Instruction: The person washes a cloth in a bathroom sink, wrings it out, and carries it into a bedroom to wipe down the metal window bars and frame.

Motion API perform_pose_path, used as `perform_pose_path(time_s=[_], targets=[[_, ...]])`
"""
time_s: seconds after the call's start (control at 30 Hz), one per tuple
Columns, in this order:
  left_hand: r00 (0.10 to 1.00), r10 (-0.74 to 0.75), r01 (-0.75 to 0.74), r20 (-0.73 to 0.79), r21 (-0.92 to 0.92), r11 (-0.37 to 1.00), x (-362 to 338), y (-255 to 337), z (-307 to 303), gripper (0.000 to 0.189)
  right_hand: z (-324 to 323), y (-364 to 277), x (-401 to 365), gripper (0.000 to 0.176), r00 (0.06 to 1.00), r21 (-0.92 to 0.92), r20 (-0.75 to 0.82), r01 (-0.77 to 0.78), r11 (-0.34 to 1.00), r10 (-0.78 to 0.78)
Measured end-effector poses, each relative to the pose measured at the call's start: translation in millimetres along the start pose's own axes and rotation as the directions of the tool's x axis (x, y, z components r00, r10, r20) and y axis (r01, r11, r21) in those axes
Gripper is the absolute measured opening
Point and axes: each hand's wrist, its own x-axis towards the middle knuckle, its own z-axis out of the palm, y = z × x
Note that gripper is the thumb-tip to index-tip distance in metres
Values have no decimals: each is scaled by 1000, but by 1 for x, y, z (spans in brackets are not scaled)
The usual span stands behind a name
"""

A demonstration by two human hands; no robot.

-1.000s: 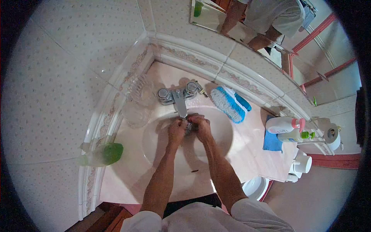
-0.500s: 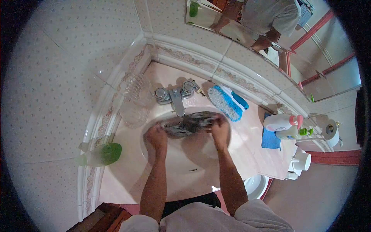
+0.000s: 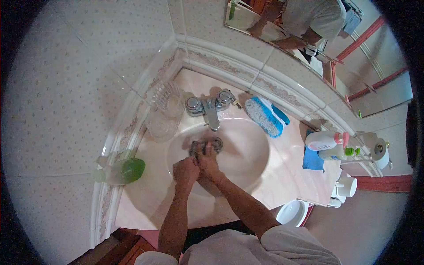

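Note:
In the white sink (image 3: 247,154), a wet-looking dark grey cloth (image 3: 216,143) is bunched up below the faucet (image 3: 212,118). My right hand (image 3: 208,163) presses onto the cloth, its fingers curled over it. Right beside it, my left hand (image 3: 186,171) is closed in a fist at the near end of the cloth. What lies inside that fist is mostly hidden, but the cloth runs up to it.
Left of the sink are clear glass dishes (image 3: 164,123) and a green soap bottle (image 3: 132,171). A blue and white brush (image 3: 264,117) lies behind the sink. Pump bottles (image 3: 324,140) stand on a blue cloth (image 3: 312,160) at right. A mirror (image 3: 304,53) hangs above.
The cloth was stretched wide between both hands and is now bunched up. My right hand has moved left, next to my left hand. The view has shifted slightly.

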Motion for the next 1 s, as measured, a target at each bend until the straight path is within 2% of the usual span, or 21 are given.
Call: perform_pose_path(time_s=[0.03, 0.07, 0.13, 0.2, 0.23, 0.3, 0.33, 0.4, 0.43, 0.5, 0.53, 0.6, 0.63, 0.7, 0.73, 0.77, 0.8, 0.83, 0.87, 0.93, 1.0], targets=[[996, -85, 85, 6, 36, 996, -1, -3, -1, 20, -3, -7, -8, 82, 972, 75, 208, 96, 993, -109], [996, -83, 83, 10, 36, 996, -1, -6, -1, 20, -15, -4, -17, 82, 972, 73, 209, 92, 993, -105], [1000, -17, 15, 20, 69, 998, -3, -14, 0, 20, -57, 17, -37, 81, 855, -80, 451, 322, 943, -254], [999, 21, -19, -32, 71, 997, -1, -22, 9, 19, -93, 34, -43, 75, 803, -304, 595, 255, 918, -26], [995, 60, -54, -82, 79, 995, -1, -27, 14, 18, -95, 45, -42, 75, 800, -305, 599, 264, 915, -32], [996, 41, -40, -81, 6, 999, 2, -35, 25, 17, -83, 64, -28, 72, 979, -465, 205, 88, 881, 11], [997, 32, -36, -65, -60, 998, 1, -38, 28, 16, -67, 63, -15, 72, 978, -461, 208, 92, 882, 7], [999, 30, -30, -43, -5, 1000, 1, -33, 20, 16, -29, 45, 12, 72, 984, -302, -71, -176, 937, 162], [999, 34, -34, -10, 50, 998, -2, -31, 19, 15, -12, 35, 7, 72, 983, -303, -63, -183, 935, 172], [998, 0, 1, -55, 16, 1000, 0, -28, 22, 14, 7, 21, 6, 77, 991, -397, -41, 101, 912, -128], [995, -36, 35, -98, -15, 999, 0, -27, 22, 12, -9, 11, -2, 77, 992, -397, -46, 91, 913, -118], [997, -23, 20, -73, -42, 999, 0, -27, 20, 13, -55, -2, -20, 58, 954, -77, 207, 238, 968, -218], [998, -20, 16, -55, -73, 997, 0, -28, 19, 15, -69, 0, -16, 58, 953, -84, 202, 245, 966, -225], [994, 83, -92, -65, -138, 986, 27, -62, 89, 15, -90, 5, -7, 32, 905, -137, 420, 135, 981, -66], [980, 185, -196, -75, -196, 961, 28, -52, 83, 17, -82, 17, 5, 9, 947, -40, 299, 137, 990, -119], [985, 131, -156, -111, -265, 952, 26, -36, 82, 17, -77, 31, 10, 9, 947, -41, 298, 140, 989, -122], [986, 76, -122, -146, -335, 934, 14, 4, 49, 17, -79, 37, 16, 11, 969, 474, 244, -158, 866, 44], [983, 22, -95, -181, -406, 909, 2, 46, 14, 19, -81, 43, 21, 14, 935, 838, 282, -349, 419, 214], [984, 23, -96, -179, -409, 908, 20, 40, 28, 19, -81, 49, 26, 14, 935, 837, 282, -350, 421, 217], [986, -97, -9, -135, -626, 780, 62, 16, 78, 19, -76, 60, 28, 21, 953, 623, -24, -221, 750, 301], [973, -49, -122, -224, -687, 716, 77, 17, 86, 20, -70, 64, 23, 22, 934, 492, 78, -340, 801, 349]])
